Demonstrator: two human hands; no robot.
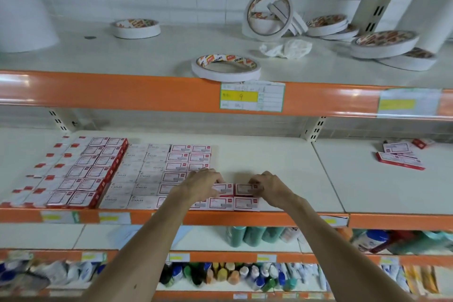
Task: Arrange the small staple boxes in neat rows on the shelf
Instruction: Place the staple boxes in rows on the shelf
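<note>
Head view: left hand (203, 182) and right hand (268, 186) pinch staple boxes (243, 190) near shelf (282, 167) edge, room rightward.

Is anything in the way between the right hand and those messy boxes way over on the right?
No, nothing visible. From the right hand, which pinches a row box, over to the loose boxes there is only bare shelf, with a seam between two boards.

"STAPLES" on staple boxes (143, 200), "9" on yellow shelf label (241, 97)
</note>
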